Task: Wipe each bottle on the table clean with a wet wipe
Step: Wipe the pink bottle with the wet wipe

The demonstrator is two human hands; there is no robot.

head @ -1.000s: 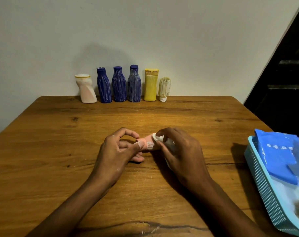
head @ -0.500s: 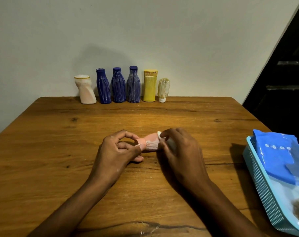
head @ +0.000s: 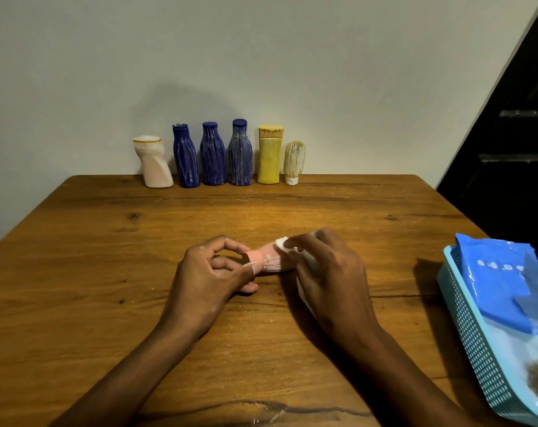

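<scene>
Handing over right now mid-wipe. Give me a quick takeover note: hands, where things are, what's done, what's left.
Left hand pinches the cap end of the small pink bottle, lying sideways mid-table.
Right hand holds the wet wipe against the bottle's body; white streaks remain on it.
Six bottles stand at the wall: white bottle, three blue bottles, yellow bottle, small cream bottle. All look streaked, none wiped.
The blue wipe pack sits in the basket on the right.
</scene>
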